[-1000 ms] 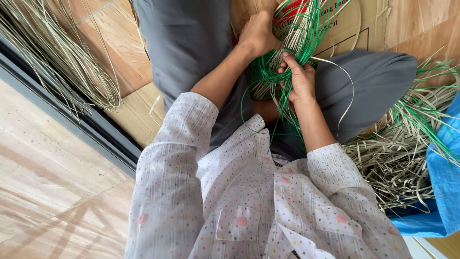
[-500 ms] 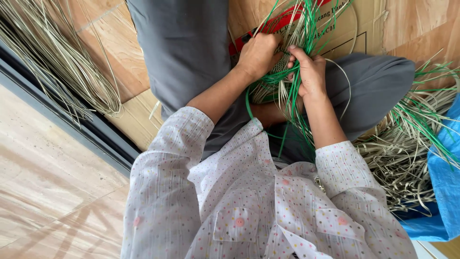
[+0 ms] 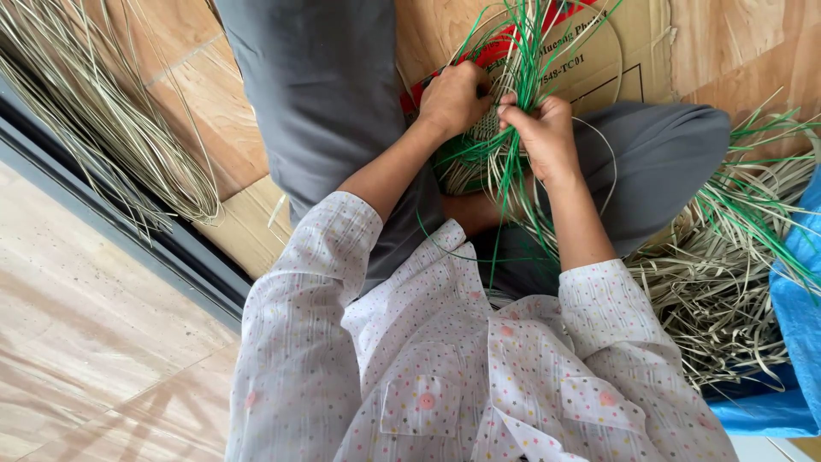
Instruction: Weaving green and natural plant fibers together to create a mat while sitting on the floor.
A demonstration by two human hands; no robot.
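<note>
Hands meet over the weave: left hand clamped on its rim, right hand pinching green strips above it; cardboard behind.

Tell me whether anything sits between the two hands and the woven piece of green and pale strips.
Nothing visible does. The left hand and the right hand both grip the woven piece directly, at its upper edge. Loose green strips fan up between and past the fingers, but they belong to the piece itself.

Wooden floor, flattened cardboard on it, pale reed bundles, perhaps a blue sheet
</note>
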